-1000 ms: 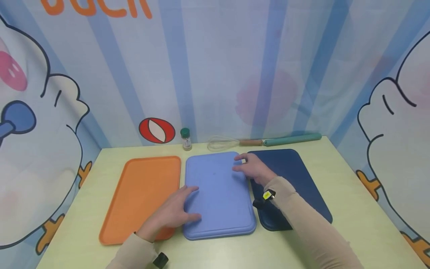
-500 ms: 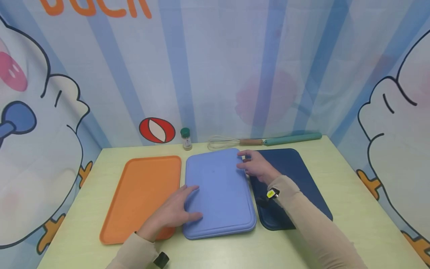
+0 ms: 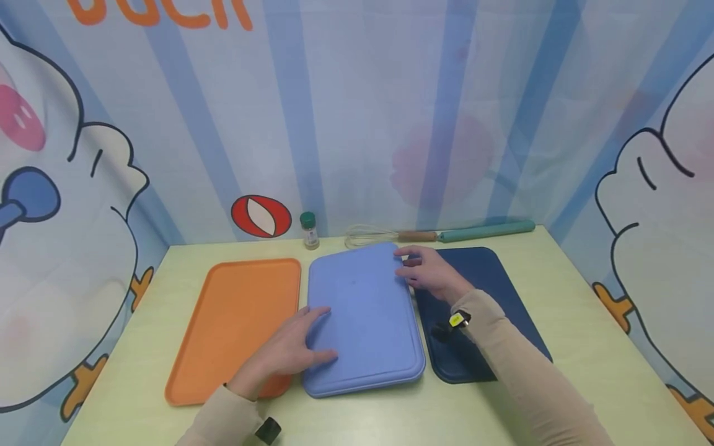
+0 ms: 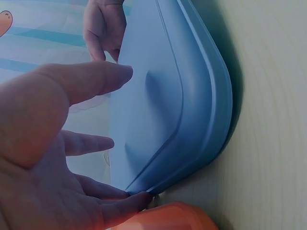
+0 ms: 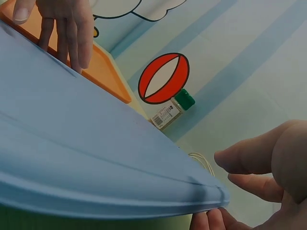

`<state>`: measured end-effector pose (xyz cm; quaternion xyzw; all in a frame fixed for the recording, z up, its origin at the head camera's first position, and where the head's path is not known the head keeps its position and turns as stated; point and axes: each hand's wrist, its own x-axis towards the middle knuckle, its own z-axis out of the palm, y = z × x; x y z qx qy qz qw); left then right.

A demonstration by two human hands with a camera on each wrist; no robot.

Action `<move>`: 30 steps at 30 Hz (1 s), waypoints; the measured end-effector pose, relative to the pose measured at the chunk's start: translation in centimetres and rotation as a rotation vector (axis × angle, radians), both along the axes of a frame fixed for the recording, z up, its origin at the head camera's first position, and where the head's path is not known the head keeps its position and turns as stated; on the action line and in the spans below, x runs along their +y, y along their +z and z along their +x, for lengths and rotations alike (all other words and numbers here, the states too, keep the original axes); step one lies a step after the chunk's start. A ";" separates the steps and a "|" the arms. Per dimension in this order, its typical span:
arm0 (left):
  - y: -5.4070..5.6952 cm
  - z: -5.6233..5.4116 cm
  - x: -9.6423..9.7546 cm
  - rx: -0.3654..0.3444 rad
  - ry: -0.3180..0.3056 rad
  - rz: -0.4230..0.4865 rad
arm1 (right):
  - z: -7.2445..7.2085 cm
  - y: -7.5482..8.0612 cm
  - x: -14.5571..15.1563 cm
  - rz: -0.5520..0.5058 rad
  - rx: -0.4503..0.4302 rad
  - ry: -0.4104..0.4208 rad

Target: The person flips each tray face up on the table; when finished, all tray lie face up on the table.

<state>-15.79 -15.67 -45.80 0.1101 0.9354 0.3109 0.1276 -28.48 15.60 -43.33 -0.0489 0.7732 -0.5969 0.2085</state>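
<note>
I have the right hand at the far right corner of a blue tray, fingertips hooked beneath the rim, thumb standing clear above. The left hand is spread wide across the tray's opposite long edge; I see its lower fingertips just meeting the rim, with no pinch. The tray lies between the two, tilted, its corner at the right hand standing highest. Whether it is really a lid I cannot tell.

To do this well, I judge the right fingers should reach further beneath and the thumb come down on top, while the left hand steadies its edge so nothing slides or twists.

Beneath the right wrist is a navy tray; beside and under the left hand, an orange tray. Beyond the right hand lie a whisk and a teal rod, end to end.

Beyond the grips, left of the whisk, a green-capped bottle carries a white label with a barcode; I cannot read its print. Farthest out, orange letters, their tops cropped, seem to end in "UCK".
</note>
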 end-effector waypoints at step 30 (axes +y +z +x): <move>-0.6 -0.2 0.2 0.041 0.011 0.026 | -0.1 0.8 0.7 -0.082 0.112 0.096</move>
